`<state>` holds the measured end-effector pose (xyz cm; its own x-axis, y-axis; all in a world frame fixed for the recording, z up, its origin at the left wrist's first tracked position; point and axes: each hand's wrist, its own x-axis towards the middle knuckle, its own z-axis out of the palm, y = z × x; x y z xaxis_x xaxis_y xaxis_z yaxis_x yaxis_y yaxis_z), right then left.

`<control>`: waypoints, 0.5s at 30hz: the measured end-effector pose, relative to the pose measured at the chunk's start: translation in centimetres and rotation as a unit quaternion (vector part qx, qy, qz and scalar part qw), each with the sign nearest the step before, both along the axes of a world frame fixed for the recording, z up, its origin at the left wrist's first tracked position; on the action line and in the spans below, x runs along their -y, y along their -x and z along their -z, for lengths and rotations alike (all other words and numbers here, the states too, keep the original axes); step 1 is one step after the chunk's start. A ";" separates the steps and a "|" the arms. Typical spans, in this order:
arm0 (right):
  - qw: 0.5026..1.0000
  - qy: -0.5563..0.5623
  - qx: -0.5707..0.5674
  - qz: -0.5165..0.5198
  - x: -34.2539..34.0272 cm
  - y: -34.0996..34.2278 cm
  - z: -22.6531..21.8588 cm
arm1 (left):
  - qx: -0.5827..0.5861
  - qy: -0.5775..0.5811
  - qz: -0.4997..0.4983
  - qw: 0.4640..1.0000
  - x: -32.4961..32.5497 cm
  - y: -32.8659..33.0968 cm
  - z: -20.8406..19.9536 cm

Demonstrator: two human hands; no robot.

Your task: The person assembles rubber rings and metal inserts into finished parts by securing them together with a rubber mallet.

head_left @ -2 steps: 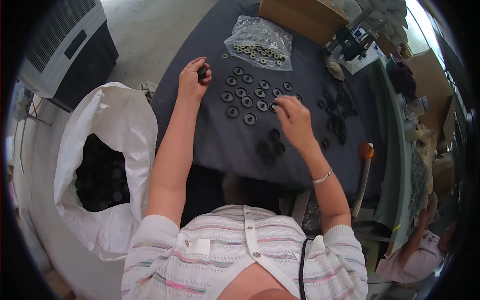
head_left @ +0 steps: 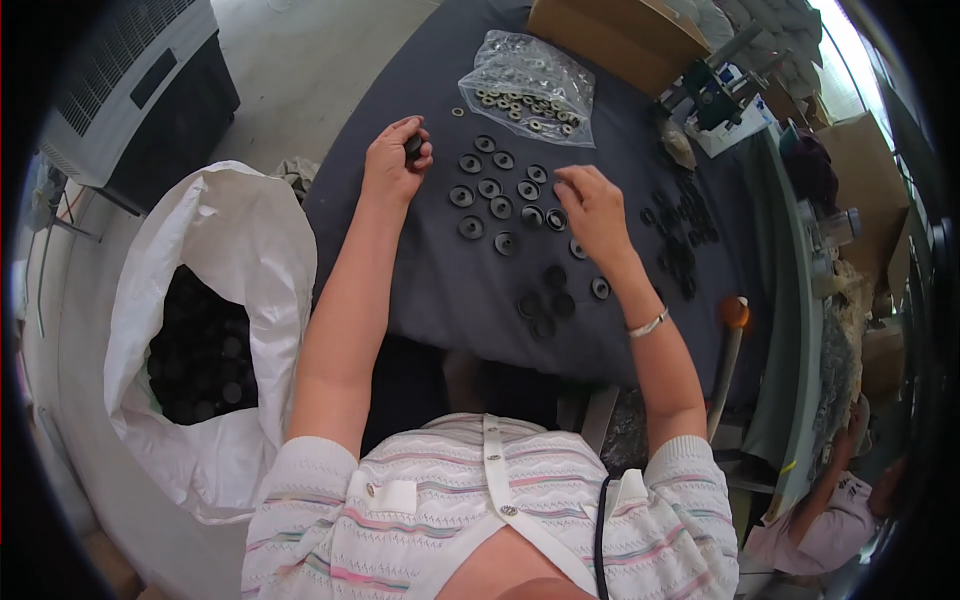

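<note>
My left hand (head_left: 397, 163) is closed around a small black round cap (head_left: 413, 147), above the left part of the dark cloth-covered table (head_left: 430, 290). My right hand (head_left: 597, 212) hovers at the right edge of a loose group of black discs (head_left: 500, 207), its thumb and fingers drawn together. Whatever may be between those fingertips is hidden. The discs lie apart on the cloth, each with a raised rim and a small post in the centre. Nearer to me sits a cluster of plain black caps (head_left: 563, 304).
Beyond the discs lies a clear plastic bag (head_left: 525, 60) of metal rings, with a cardboard box (head_left: 615, 35) behind. A green hand press (head_left: 710, 95) stands far right. More black parts (head_left: 685, 235) and an orange-headed hammer (head_left: 735, 313) lie right. A white sack (head_left: 280, 260) holds black pieces.
My right hand has shifted slightly away from me, uncovering a disc beneath its wrist side. The left hand keeps its hold on the cap. The whole view has moved a little.
</note>
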<state>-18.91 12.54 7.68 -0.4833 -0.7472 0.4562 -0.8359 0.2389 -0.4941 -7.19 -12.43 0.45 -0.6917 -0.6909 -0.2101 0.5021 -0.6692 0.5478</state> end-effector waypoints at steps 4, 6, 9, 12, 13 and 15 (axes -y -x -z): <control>0.998 -0.036 -0.053 -0.001 7.5 7.3 2.4 | 0.004 0.010 0.006 1.000 -0.6 0.0 -0.6; 0.991 -0.097 -0.080 0.037 10.4 9.5 3.5 | 0.011 0.010 0.004 1.000 -0.9 0.3 -0.8; 0.983 -0.153 -0.078 0.066 13.4 11.1 5.1 | 0.023 0.021 -0.002 1.000 -1.0 0.4 -0.9; 0.977 -0.166 -0.116 0.061 15.1 12.0 5.6 | 0.037 0.034 -0.004 0.999 -0.8 0.6 -1.1; 0.977 -0.170 -0.112 0.058 15.3 12.1 5.7 | 0.041 0.030 -0.005 0.999 -0.8 0.5 -1.1; 0.971 -0.179 -0.158 0.014 15.7 12.4 5.5 | 0.044 0.033 -0.007 0.998 -0.7 0.7 -1.2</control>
